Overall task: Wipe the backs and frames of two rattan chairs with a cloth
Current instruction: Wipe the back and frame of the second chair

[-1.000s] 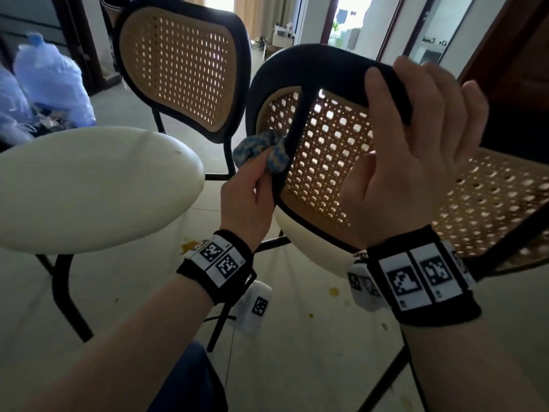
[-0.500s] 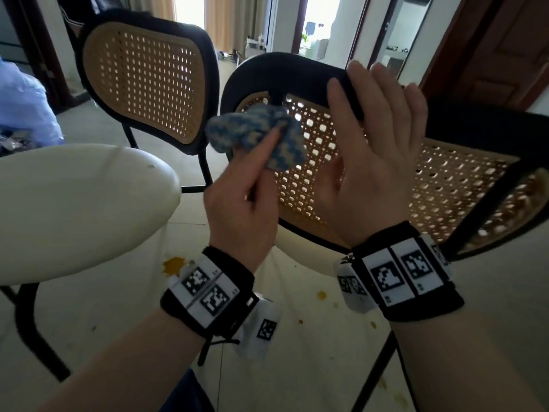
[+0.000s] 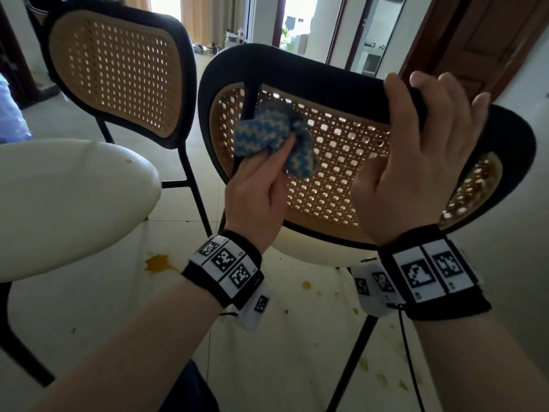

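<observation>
A rattan chair back (image 3: pixel 335 173) with a black frame (image 3: pixel 312 69) tilts toward me in the centre. My left hand (image 3: pixel 258 191) holds a bunched blue and cream zigzag cloth (image 3: pixel 276 141) against the cane weave beside a black upright bar. My right hand (image 3: pixel 416 156) grips the top of the black frame, fingers curled over its far edge. A second rattan chair (image 3: pixel 118 72) stands upright at the back left, untouched.
A cream seat cushion (image 3: pixel 68 200) of the left chair fills the near left, on black legs (image 3: pixel 196 185). The pale tiled floor (image 3: pixel 282 337) carries yellow stains. A wooden door (image 3: pixel 487 34) is at the back right, and a doorway opens behind the chairs.
My left hand has moved the cloth from the frame's left edge up and right onto the cane weave. My right hand keeps its grip on the top frame.
</observation>
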A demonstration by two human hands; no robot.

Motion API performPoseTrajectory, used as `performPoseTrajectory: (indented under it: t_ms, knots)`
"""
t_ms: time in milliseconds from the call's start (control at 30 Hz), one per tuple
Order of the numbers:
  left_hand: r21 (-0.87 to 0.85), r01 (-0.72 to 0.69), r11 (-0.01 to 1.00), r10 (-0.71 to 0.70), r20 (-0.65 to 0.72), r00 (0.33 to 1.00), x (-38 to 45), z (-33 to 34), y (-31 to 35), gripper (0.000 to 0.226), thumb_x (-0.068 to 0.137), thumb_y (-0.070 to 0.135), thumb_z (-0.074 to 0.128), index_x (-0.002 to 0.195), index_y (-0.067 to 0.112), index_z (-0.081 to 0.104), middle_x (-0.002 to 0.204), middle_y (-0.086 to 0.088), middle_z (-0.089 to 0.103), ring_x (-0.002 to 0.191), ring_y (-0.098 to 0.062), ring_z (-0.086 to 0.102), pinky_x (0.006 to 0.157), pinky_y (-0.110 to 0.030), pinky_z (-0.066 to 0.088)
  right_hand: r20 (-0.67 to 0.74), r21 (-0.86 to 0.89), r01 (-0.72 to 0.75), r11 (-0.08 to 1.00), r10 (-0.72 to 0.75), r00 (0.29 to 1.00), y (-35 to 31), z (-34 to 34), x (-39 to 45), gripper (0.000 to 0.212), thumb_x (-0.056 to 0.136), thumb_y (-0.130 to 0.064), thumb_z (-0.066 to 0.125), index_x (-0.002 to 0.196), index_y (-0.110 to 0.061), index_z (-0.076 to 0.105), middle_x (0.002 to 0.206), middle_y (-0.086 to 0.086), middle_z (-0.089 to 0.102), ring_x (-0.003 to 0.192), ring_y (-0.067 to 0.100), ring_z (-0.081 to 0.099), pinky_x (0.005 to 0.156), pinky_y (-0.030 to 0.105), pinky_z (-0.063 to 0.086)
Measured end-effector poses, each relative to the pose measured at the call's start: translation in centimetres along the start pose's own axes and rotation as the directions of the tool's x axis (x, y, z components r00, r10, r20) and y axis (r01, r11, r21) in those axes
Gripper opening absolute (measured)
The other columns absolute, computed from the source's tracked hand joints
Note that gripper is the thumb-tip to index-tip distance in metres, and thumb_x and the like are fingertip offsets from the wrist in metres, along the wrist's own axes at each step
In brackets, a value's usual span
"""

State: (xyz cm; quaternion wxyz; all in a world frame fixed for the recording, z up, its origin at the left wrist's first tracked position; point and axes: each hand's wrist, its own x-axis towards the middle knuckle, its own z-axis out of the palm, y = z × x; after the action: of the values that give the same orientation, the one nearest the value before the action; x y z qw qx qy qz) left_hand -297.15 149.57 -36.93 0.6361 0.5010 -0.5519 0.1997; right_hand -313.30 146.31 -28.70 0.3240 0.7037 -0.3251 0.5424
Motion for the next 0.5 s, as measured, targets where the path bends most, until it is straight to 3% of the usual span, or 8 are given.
performPoseTrajectory:
  t_ms: [100, 233, 300, 400, 500]
  knots:
    - [0.056, 0.009, 0.998, -0.013, 0.078, 0.997, -1.7, -0.8, -1.4, 0.038, 0.097, 0.009, 0.051, 0.134, 0.007, 0.062, 0.114, -0.011, 0.07, 0.097, -0.025, 0.067, 0.085, -0.025, 0.052, 0.002, 0.001, 0.006, 1.0, -0.006, 1.0, 0.1, 0.0, -0.2, 0.07, 0.069, -0.009, 0.056, 0.138, -0.013, 0.051, 0.137, 0.014, 0.051, 0.137, 0.031, 0.037, 0.118, 0.055, 0.015]
    - [0.167, 0.052, 0.985, -0.08, 0.167, 0.983, -3.5, -2.0, -2.6, 0.038, 0.09, -0.003, 0.065, 0.126, 0.007, 0.068, 0.113, -0.011, 0.073, 0.101, -0.03, 0.069, 0.08, -0.041, 0.06, -0.004, 0.008, -0.005, 1.0, 0.005, 1.0, -0.2, 0.1, -0.2, 0.069, 0.071, -0.01, 0.057, 0.14, -0.013, 0.05, 0.14, 0.014, 0.048, 0.139, 0.033, 0.035, 0.118, 0.057, 0.015]
    - [0.153, 0.038, 0.988, -0.062, 0.15, 0.987, -2.9, -2.4, -2.2, 0.037, 0.09, -0.003, 0.064, 0.126, 0.006, 0.068, 0.112, -0.011, 0.073, 0.1, -0.029, 0.07, 0.082, -0.039, 0.059, 0.0, 0.01, -0.01, 1.0, 0.01, 1.0, -0.6, 0.1, -0.5, 0.072, 0.07, -0.009, 0.057, 0.142, -0.011, 0.048, 0.144, 0.016, 0.044, 0.141, 0.036, 0.031, 0.118, 0.057, 0.014]
    - [0.093, 0.006, 0.996, -0.012, 0.057, 0.998, -0.1, -2.5, -0.5, 0.037, 0.093, 0.007, 0.054, 0.128, 0.007, 0.067, 0.106, -0.01, 0.073, 0.092, -0.025, 0.068, 0.086, -0.024, 0.05, 0.022, 0.005, 0.005, 1.0, -0.005, 1.0, -1.0, 0.2, -1.4, 0.077, 0.069, -0.008, 0.06, 0.144, -0.009, 0.044, 0.15, 0.018, 0.037, 0.143, 0.04, 0.024, 0.118, 0.057, 0.012]
    - [0.059, -0.026, 0.998, 0.026, -0.004, 1.0, 2.6, -1.8, 1.3, 0.037, 0.091, 0.008, 0.054, 0.126, 0.008, 0.068, 0.109, -0.009, 0.074, 0.098, -0.025, 0.068, 0.091, -0.027, 0.05, 0.054, 0.016, 0.022, 1.0, -0.023, 0.998, -1.0, 0.3, -2.6, 0.076, 0.071, -0.008, 0.06, 0.145, -0.008, 0.042, 0.153, 0.021, 0.03, 0.144, 0.045, 0.019, 0.118, 0.059, 0.011]
